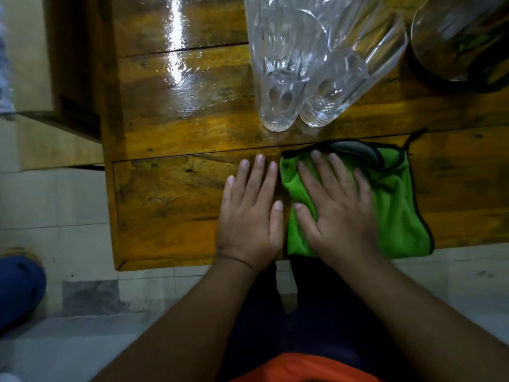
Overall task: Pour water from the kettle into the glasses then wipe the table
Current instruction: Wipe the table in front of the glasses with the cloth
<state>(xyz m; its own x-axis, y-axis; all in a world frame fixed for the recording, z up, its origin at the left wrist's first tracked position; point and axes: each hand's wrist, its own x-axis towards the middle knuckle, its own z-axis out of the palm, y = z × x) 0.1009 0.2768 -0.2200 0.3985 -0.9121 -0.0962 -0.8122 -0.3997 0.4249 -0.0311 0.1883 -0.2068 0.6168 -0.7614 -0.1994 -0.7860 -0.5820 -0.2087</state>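
Two tall clear faceted glasses (278, 78) (338, 81) stand side by side on the glossy wooden table (170, 188), just beyond my hands. A green cloth (396, 210) with a dark edge lies flat at the table's near edge. My right hand (333, 213) presses flat on the cloth's left part, fingers spread. Beside the cloth, my left hand (250, 216) rests flat on the bare wood, holding nothing. At the top right a clear glass vessel (457, 37) is partly cut off; I cannot tell whether it is the kettle.
The table's near edge runs just under my wrists and its left edge sits at about a quarter of the view. Pale tiled floor (68, 238) lies below. A blue object (16, 290) sits on the floor at the left. Wet sheen shows on the wood left of the glasses.
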